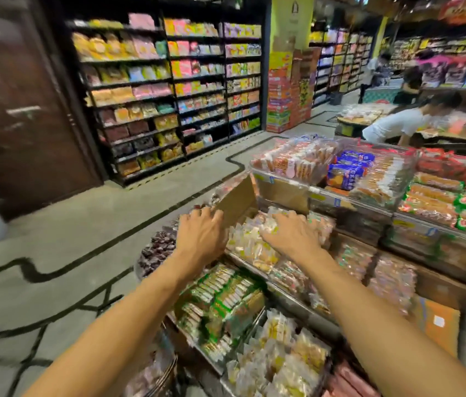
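Mid-restock, by the look of it. At centre frame, left hand (201, 234) with fingers curled over the raised flap of the cardboard box (237, 200), steadying it. Just right of that, right hand (290, 233) with fingers spread flat on the wrapped sweets (250, 239) heaped inside. Box opened and seated on the display tier; spreading or emptying the packets probably left to do.

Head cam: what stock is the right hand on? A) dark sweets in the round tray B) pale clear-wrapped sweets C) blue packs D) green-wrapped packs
B: the right hand lies with fingers spread on the pale clear-wrapped sweets, just right of the cardboard flap.
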{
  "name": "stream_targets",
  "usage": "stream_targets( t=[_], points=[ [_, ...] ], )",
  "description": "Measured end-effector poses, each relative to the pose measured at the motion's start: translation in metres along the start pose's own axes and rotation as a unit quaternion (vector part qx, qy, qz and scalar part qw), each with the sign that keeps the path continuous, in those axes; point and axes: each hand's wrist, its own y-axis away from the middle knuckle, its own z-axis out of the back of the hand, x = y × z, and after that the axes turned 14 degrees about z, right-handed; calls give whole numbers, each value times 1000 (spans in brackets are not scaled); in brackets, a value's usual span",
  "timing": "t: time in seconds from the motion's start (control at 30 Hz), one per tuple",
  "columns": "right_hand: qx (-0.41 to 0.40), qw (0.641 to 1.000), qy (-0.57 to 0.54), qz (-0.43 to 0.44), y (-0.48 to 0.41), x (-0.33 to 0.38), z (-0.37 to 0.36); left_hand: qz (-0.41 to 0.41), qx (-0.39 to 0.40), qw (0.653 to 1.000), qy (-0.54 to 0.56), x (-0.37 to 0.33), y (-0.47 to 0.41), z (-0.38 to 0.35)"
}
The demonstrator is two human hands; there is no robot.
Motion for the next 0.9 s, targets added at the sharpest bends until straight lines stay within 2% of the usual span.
stream_targets(
  t=[0.23, 0.4, 0.63, 0.9],
  points=[
    [19, 990, 15, 139, -60, 174, -40, 101, 6, 994, -30, 174, 15, -3],
    [29, 978, 13, 208, -84, 266, -79, 173, 27, 984, -40, 273, 36, -20],
    [46, 962, 18, 270, -115, 351, -134, 227, 54, 970, -70, 353, 52, -52],
    [104, 940, 44, 321, -178, 411, -219, 283, 126, 947, -84, 415, 30, -121]
  ],
)
